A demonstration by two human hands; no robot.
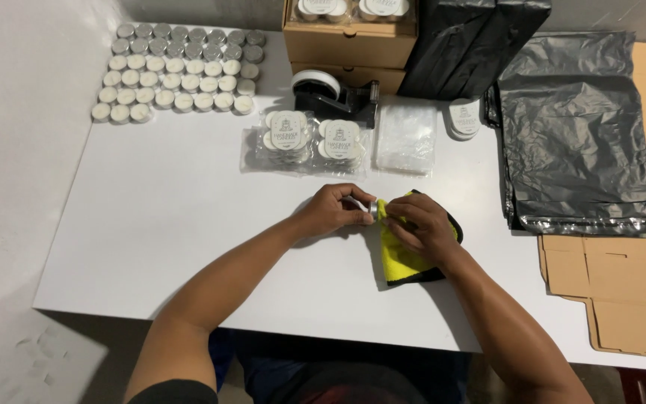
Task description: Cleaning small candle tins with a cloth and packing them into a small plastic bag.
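Observation:
My left hand (332,209) grips a small tealight candle (368,209) in a metal cup, held sideways just above the white table (173,217). My right hand (422,224) presses a yellow cloth with a black edge (401,258) against the candle's end. The cloth hangs down onto the table under my right wrist. Both hands meet near the table's middle, close to the front edge.
Rows of several tealights (177,71) fill the far left. Bagged candle packs (304,142), a tape dispenser (334,93), clear bags (407,135) and cardboard boxes (349,37) sit at the back. Grey plastic bags (581,127) and flat cardboard (622,292) lie right.

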